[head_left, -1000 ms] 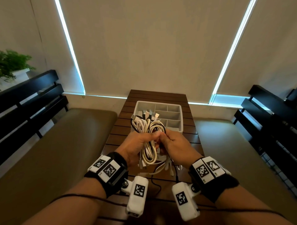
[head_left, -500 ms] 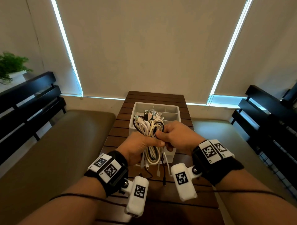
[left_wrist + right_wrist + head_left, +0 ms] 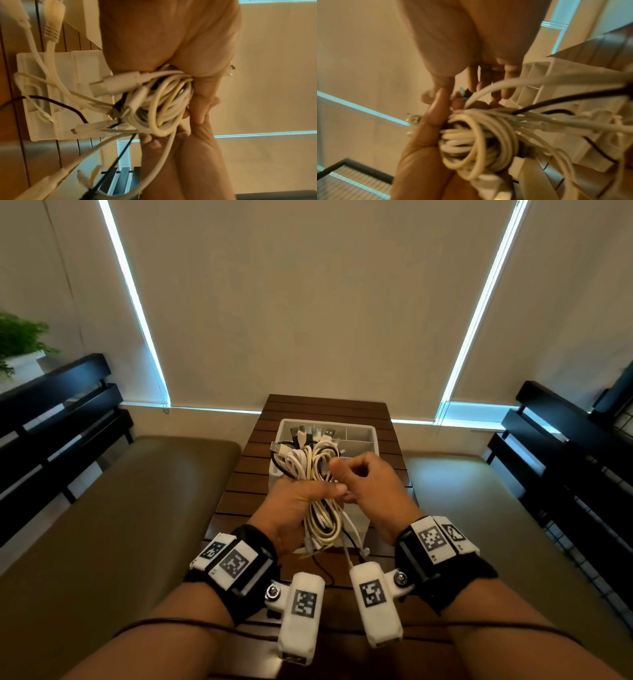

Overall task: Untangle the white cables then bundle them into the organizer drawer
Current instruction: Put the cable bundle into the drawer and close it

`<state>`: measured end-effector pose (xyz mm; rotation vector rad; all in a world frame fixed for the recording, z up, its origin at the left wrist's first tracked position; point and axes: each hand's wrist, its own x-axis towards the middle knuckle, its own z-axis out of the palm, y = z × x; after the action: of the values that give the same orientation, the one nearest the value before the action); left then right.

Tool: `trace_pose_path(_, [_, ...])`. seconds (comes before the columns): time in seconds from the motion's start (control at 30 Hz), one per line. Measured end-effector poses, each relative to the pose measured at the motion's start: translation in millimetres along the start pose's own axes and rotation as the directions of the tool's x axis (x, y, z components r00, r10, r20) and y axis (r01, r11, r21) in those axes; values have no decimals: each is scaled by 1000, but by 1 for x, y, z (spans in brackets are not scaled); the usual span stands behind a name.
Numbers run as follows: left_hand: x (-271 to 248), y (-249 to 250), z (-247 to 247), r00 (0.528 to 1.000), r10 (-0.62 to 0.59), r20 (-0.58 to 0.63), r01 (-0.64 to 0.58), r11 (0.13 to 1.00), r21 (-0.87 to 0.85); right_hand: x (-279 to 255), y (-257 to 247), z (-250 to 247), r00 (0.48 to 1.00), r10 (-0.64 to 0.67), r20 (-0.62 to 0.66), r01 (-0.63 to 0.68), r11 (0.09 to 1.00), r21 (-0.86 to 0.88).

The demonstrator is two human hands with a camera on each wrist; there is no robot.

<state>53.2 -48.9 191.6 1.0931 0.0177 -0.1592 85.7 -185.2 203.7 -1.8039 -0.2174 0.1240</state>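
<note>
- We saw the left hand [image 3: 291, 505] wrapped around a tangled bundle of white cables [image 3: 313, 474], thumb laid across the front of the coils and fingers curled behind them.
- In the left wrist view the bundle [image 3: 164, 100] sat pressed against the palm, with several plug ends and loose tails hanging out toward 9 o'clock.
- A thin black cable [image 3: 56, 102] ran through the same tangle.
- The right hand [image 3: 373, 484] was at 3 o'clock of the bundle, touching it, its fingers curled in and its thumb raised against the coils.
- In the right wrist view the fingertips [image 3: 506, 93] reached into the top of the bundle near one white strand; we could not tell whether they actually pinched it.
- The cables were held in the air above the near end of the white organizer drawer [image 3: 363, 436], which rested on the wooden table [image 3: 253, 470].
- The drawer's divided compartments at 1 o'clock of the bundle showed bare plastic; plug ends from the bundle poked up over its far left part.
- Padded benches [image 3: 137, 491] flanked the table at 9 and 3 o'clock, and a potted plant [image 3: 20, 337] stood at 10 o'clock.
</note>
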Motion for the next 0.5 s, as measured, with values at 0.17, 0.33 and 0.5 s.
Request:
trace_pose_path(0.17, [2, 0, 3, 999, 52, 2, -52, 998, 38, -4, 22, 3, 952, 46, 302, -122, 964, 236])
trace_pose_path(0.33, [0, -7, 5, 994, 98, -55, -92, 989, 112, -12, 19, 11, 882, 5, 471, -58, 994, 97])
trace_pose_path(0.5, [-3, -13, 5, 982, 104, -157, -82, 986, 142, -12, 13, 12, 884, 15, 468, -16, 1000, -3])
